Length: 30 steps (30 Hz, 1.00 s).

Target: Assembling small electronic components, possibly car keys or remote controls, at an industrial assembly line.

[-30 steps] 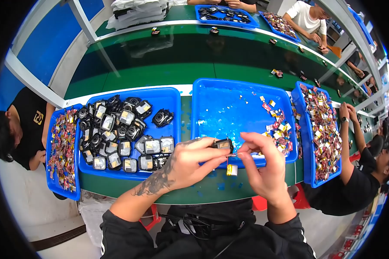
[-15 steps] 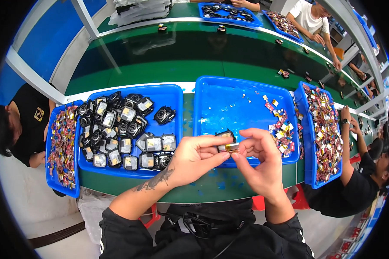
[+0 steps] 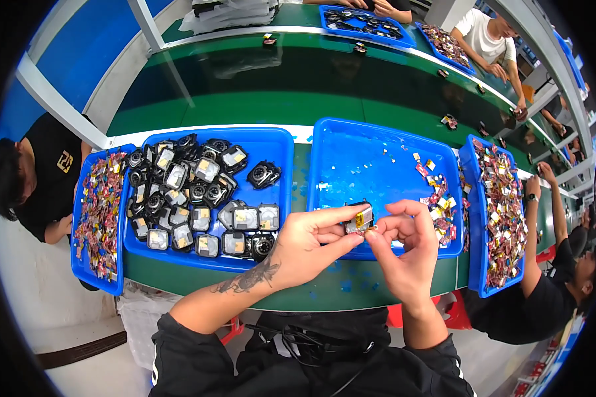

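Black and silver, a small part (image 3: 359, 219) sits pinched between both hands at lower centre: left hand (image 3: 308, 241) steadies it, right hand (image 3: 404, 248) works its edge. Beyond lie two blue trays, one (image 3: 281, 142) of black casings, one (image 3: 384, 135) nearly bare.

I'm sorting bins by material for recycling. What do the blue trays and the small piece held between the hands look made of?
The blue trays look like glossy moulded plastic: uniform colour, rounded rims, light glare. The small piece, pinched by the left hand and right hand, seems a dark plastic shell with a shiny yellowish, foil-like face; too small to be sure.
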Available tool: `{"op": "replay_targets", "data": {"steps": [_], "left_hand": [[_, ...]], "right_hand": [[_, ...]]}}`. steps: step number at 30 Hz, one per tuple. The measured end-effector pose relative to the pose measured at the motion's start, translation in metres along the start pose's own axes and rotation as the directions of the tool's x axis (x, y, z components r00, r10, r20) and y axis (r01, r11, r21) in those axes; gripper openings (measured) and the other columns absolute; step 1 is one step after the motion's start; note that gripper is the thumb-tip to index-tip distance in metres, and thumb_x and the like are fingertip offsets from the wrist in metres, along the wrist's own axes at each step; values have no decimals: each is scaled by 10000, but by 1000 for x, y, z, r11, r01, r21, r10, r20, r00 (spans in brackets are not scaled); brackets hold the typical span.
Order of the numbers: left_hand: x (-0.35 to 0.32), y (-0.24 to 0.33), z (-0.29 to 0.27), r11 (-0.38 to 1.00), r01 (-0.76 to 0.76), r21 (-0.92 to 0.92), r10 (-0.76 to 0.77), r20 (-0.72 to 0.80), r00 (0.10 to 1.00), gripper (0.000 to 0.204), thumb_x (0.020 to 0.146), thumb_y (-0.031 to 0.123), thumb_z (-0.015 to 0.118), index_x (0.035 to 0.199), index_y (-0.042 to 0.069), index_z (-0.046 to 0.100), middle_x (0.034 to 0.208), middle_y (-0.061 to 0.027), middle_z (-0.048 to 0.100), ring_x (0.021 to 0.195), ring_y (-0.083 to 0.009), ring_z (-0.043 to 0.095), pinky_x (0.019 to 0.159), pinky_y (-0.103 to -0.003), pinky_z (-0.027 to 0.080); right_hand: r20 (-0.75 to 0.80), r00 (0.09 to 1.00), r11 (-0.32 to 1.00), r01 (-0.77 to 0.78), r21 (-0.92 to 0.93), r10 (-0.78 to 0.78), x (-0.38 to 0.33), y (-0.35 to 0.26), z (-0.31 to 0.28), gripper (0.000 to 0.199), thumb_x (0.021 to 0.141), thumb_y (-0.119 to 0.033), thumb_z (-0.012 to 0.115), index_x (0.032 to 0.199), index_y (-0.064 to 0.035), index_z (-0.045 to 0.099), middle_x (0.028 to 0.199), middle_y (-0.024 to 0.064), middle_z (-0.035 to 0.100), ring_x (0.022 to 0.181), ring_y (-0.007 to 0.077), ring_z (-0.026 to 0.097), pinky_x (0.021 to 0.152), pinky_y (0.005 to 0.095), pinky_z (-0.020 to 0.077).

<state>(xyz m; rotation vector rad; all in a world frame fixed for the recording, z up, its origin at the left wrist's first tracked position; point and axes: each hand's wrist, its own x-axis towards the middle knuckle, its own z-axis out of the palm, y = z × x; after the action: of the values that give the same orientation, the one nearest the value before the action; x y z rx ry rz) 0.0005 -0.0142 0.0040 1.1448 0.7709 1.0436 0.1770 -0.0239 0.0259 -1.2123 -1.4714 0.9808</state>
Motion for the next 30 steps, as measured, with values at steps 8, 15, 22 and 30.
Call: {"op": "replay_targets", "data": {"steps": [8,15,22,30], "left_hand": [[0,-3,0,991,-114,74,114,5,993,401,881,-4,638,1276,-2,569,1196,-136,635,988,-134,648,814,-225,543],[1,-6,3,995,-84,61,82,27,996,364,900,-20,600,1262,-2,580,1210,-140,628,1005,-161,650,844,-251,556],[-2,-3,4,999,-41,-8,41,12,999,415,902,-52,573,1309,19,540,1200,-141,627,1038,-156,632,867,-262,544],[3,1,9,966,12,-258,-34,-79,996,632,882,-69,577,1441,35,301,1148,-180,634,1026,-178,637,876,-288,536]], "right_hand": [[-90,995,999,36,35,-33,-4,4,6,348,792,64,705,1053,-7,486,823,41,626,609,37,496,568,180,399],[-96,978,971,169,-172,-187,-5,11,5,324,766,54,729,994,-11,508,810,55,624,579,68,501,528,207,407],[-99,986,980,119,-158,-135,-3,2,4,336,750,53,737,992,-11,513,828,66,629,599,84,522,519,221,409],[-116,991,998,61,12,-60,-7,9,20,367,777,77,703,1082,14,510,986,103,599,854,134,626,727,266,565]]}}
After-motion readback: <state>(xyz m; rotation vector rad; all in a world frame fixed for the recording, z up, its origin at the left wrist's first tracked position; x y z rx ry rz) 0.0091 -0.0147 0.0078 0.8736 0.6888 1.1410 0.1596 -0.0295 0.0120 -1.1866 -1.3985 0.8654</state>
